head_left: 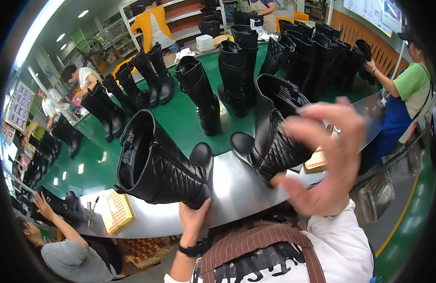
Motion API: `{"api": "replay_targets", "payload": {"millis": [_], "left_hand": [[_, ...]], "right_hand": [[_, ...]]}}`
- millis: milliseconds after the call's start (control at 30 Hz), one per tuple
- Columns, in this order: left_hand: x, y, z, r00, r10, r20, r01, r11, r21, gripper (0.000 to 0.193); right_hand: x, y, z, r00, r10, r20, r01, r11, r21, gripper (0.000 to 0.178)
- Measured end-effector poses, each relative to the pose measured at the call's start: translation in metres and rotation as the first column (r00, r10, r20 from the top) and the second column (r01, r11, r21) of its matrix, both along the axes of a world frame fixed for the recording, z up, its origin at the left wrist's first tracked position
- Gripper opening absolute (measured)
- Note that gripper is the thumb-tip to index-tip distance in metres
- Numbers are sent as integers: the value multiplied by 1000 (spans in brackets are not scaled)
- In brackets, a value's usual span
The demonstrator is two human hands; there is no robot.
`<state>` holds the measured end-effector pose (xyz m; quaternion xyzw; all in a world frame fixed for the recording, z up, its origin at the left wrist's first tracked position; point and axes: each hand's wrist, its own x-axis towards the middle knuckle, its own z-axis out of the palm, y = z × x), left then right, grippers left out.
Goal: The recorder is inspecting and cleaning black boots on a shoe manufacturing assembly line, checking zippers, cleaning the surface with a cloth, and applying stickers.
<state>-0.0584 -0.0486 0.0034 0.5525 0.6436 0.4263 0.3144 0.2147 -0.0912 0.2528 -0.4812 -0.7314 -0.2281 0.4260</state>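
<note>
Currently, the left hand (193, 218) is holding a quilted black boot (163, 174) over the counter (227, 181).

From the head view, this boot is leaning leftward over the steel edge, and the left grip is pinching it near the heel; the right hand (347, 160) is blurring close to the lens, its grip spread, thumb apart from the curled fingers, though whether it is touching the second boot (267, 141) behind it I cannot tell. Working well would probably mean supporting the heel firmly, keeping the zip (176, 162) in sight, handling the leather lightly to avoid scuffing, and guiding the right hand clear of the second boot.
</note>
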Motion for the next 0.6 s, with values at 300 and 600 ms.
{"api": "replay_targets", "payload": {"millis": [300,600], "left_hand": [[9,-26,128,814,-573,-97,560,818,-132,32],[161,65,187,656,-712,249,611,695,378,27]], "right_hand": [[36,1,-12,998,-60,-13,59,998,-19,28],[56,25,-9,999,-10,-36,7,996,-84,18]]}}
